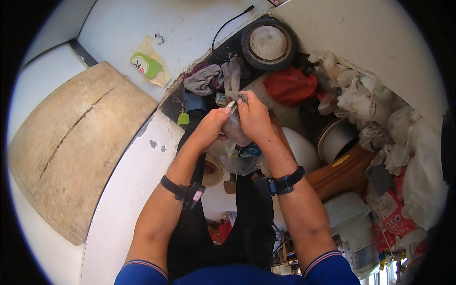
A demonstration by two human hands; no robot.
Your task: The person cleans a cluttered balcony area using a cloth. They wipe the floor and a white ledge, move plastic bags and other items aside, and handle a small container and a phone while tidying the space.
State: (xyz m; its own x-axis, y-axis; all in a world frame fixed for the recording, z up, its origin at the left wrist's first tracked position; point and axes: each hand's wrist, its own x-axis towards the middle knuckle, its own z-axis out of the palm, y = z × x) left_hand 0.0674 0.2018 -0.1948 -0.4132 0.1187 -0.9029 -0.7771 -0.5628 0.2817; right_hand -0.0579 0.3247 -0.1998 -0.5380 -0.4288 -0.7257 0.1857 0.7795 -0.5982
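My left hand (pixel 213 123) pinches a small pale, shiny piece (pixel 233 104) between thumb and fingers. Just below that piece hangs a rounded translucent container (pixel 235 129), which sits between both hands; its exact kind is not clear. My right hand (pixel 254 115) has its thumb and bent forefinger closed on a scrap of grey cloth (pixel 236 95), right by the shiny piece. The fingers of the right hand partly hide the container. Under the hands a clear plastic bag (pixel 244 164) shows, with something blue and coloured inside.
Ahead lie crumpled grey cloths (pixel 205 80), a round black-rimmed object (pixel 269 42) and a red bag (pixel 291 86). Plastic bags (pixel 359 96) pile up at the right, near a metal pot (pixel 336 137) and a brown wooden edge (pixel 338 174). A worn, cracked board (pixel 78 142) lies left.
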